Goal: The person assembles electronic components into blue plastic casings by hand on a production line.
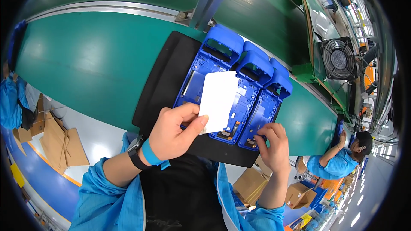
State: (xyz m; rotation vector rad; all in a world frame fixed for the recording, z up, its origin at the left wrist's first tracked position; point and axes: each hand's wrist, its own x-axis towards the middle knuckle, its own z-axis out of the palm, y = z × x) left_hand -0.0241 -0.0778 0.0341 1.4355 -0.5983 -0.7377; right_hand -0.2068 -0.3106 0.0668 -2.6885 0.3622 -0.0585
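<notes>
My left hand [173, 130] pinches a white sheet [218, 98] by its lower left edge, thumb on top. The sheet hangs over the left and middle of three open blue plastic housings, hiding part of both. At the lower end of the right housing [259, 113], the fingers of my right hand [275, 147] are bent together close to small parts inside it. Whatever lies between those fingertips is too small to make out. The middle housing [246, 98] and left housing [203, 68] show screw posts and small fittings. All three lie on a black mat [158, 72].
A green work surface [85, 60] runs beneath the mat, with a metal rail and post [209, 4] behind. A fan [338, 57] stands at the far right. Cardboard [64, 141] lies at the lower left. Co-workers in blue sit right [332, 164] and far left [10, 100].
</notes>
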